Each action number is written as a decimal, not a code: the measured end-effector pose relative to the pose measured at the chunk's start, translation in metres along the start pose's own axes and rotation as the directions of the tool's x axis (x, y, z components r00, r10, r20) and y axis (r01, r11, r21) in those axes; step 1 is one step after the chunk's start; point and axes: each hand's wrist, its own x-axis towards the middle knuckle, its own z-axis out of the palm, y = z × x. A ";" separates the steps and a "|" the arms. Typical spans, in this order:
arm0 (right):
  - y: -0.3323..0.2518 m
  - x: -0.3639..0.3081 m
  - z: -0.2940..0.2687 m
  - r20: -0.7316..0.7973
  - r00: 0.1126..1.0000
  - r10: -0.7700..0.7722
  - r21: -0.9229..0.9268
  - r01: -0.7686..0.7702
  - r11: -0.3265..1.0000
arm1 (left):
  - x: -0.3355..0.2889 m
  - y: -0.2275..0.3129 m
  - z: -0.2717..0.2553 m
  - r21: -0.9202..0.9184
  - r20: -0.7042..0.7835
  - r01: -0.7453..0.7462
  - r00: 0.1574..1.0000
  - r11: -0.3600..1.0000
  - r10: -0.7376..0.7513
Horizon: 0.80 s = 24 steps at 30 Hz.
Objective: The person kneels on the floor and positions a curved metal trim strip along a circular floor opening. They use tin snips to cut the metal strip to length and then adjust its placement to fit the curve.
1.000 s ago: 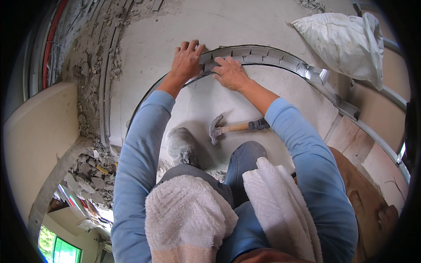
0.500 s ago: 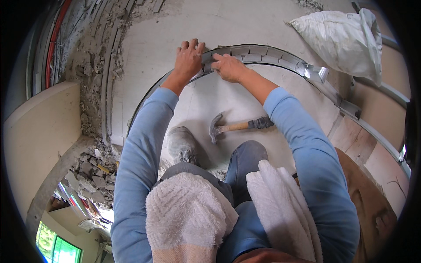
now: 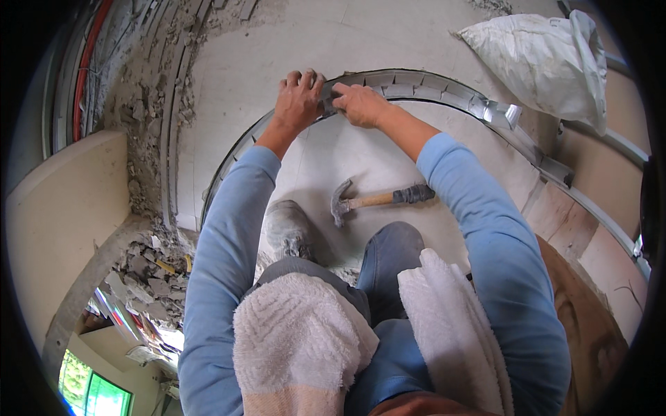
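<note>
A curved metal track (image 3: 402, 84) with segmented, notched sides arcs across the floor in front of me. My left hand (image 3: 298, 102) is closed over it near the top of the arc, with fingers bent over the far edge. Just to the right, my right hand (image 3: 361, 106) grips the same track from the near side, thumb and fingertips pressed to it. A small gap lies between the hands; parts of the track under them are hidden. Inside the curve, a claw hammer (image 3: 374, 200) with a wooden handle and dark wrapped grip lies on the floor, touched by neither hand.
A white sack (image 3: 544, 62) stands at the far right beside metal framing. Broken rubble (image 3: 149, 277) and long metal strips (image 3: 173, 118) lie on the left, near a low curved panel (image 3: 69, 201). White towels (image 3: 298, 340) hang in front of me, above my shoes.
Both hands stay on the track. My left hand has shifted slightly down, its fingers lower over the far edge. The right hand has barely moved, and the hammer lies where it was.
</note>
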 end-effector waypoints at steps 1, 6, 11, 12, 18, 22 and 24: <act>-0.002 -0.001 0.000 0.013 1.000 0.010 -0.048 -0.010 0.999 | -0.001 -0.001 0.001 0.009 0.003 -0.009 1.000 1.000 0.009; -0.008 -0.005 0.000 0.051 0.999 0.013 -0.178 -0.004 0.984 | -0.001 -0.004 0.004 0.036 -0.036 -0.047 0.998 0.998 0.048; -0.012 -0.021 0.011 -0.050 0.999 0.006 -0.137 -0.013 0.990 | -0.004 -0.004 0.005 0.025 -0.060 -0.058 0.996 0.998 0.060; -0.012 -0.024 0.012 -0.128 0.991 -0.038 -0.149 0.019 0.989 | -0.004 -0.004 0.005 0.019 -0.064 -0.060 0.996 0.998 0.061; -0.015 -0.015 0.003 0.036 0.999 -0.005 -0.168 0.011 0.986 | -0.005 -0.007 0.007 0.044 -0.072 -0.072 0.995 0.996 0.075; -0.022 -0.007 0.002 0.067 0.996 0.056 -0.222 -0.040 0.974 | -0.003 -0.006 0.000 0.043 -0.002 -0.058 0.998 0.997 0.058; -0.020 -0.010 0.009 -0.017 0.999 0.042 -0.192 -0.045 0.980 | -0.002 -0.008 -0.007 -0.045 0.010 -0.047 0.999 0.998 0.048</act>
